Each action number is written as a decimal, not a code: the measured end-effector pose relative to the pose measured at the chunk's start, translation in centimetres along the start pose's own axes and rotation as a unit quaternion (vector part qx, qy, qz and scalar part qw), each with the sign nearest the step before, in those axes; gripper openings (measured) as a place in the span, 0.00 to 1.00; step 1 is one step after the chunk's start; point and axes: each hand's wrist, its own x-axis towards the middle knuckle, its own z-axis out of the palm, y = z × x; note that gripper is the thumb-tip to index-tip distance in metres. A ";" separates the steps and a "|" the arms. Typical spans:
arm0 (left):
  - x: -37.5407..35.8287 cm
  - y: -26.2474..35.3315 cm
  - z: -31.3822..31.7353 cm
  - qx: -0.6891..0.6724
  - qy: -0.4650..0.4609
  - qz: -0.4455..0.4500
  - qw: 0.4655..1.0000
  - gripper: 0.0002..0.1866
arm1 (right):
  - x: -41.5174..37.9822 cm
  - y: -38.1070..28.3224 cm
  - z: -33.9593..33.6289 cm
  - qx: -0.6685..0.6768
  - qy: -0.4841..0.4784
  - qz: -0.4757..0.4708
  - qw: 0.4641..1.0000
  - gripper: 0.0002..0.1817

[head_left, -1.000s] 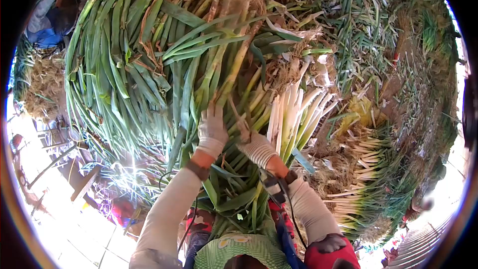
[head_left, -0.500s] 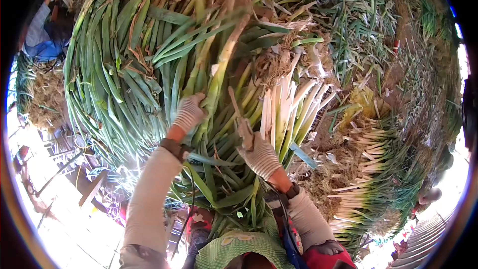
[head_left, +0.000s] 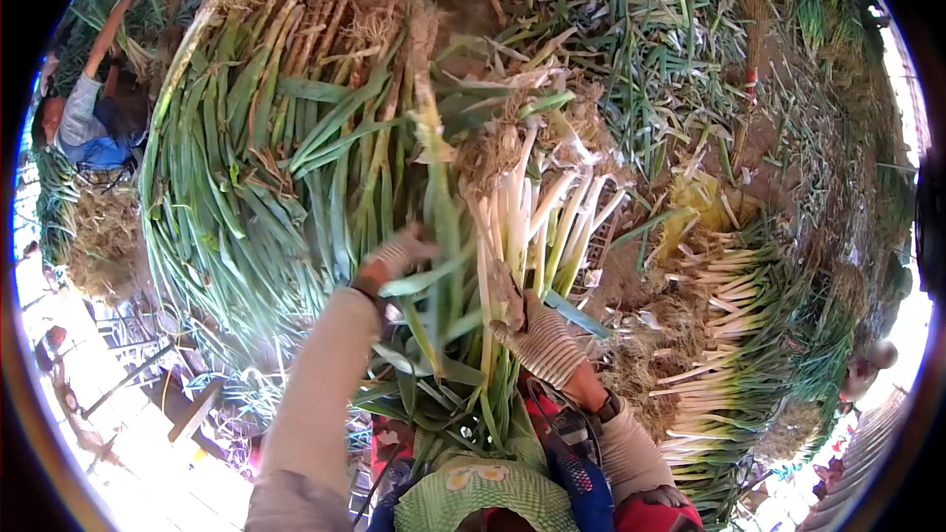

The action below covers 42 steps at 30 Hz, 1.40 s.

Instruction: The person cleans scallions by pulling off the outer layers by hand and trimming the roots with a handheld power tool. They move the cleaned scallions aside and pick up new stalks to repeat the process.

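Long green onions with brown roots lie in a thick pile ahead and to the left. My left hand, in a striped glove and smeared by motion, is closed around an upright green onion stalk, also blurred. My right hand, gloved too, is closed on a knife with a dull brownish blade that points up and away. Just beyond the right hand, peeled green onions with white stems lie bunched, roots outward. Loose green leaves cover my lap.
At right runs a long row of white-stemmed green onions. Cut leaves litter the ground at the back, near a yellow bag. Another person is at the far left. A patterned green cloth covers my front.
The green onion stalk stands more upright and has moved, blurred, with my left hand, which is lower and further right. My right hand has come nearer to me with the knife. The view has shifted.
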 end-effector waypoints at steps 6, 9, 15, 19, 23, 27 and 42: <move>2.7 2.2 8.4 0.201 0.260 -0.194 0.924 0.58 | 1.7 4.4 2.7 -0.024 -0.067 0.112 0.991 0.24; 2.9 2.0 8.6 0.150 0.346 -0.120 0.918 0.51 | 6.2 1.6 1.3 -0.030 -0.121 0.164 0.979 0.24; 3.5 0.8 8.7 0.110 0.346 -0.134 0.922 0.51 | 13.7 2.3 1.4 -0.062 0.096 0.076 0.991 0.21; 2.1 -1.8 6.4 0.095 0.364 0.006 0.926 0.44 | 9.7 2.0 1.3 -0.065 -0.089 0.119 0.987 0.23; -8.4 2.6 1.0 -0.200 0.136 0.118 0.963 0.41 | 5.4 2.5 0.3 -0.100 -0.053 0.104 0.988 0.27; -20.7 9.6 -0.8 -0.323 -0.010 0.129 0.937 0.42 | 0.4 2.9 -0.8 -0.036 0.020 0.028 0.999 0.26; -10.6 -6.0 22.1 -0.327 -0.028 -0.014 0.944 0.45 | -7.6 12.0 5.8 -0.087 -0.020 0.171 0.981 0.25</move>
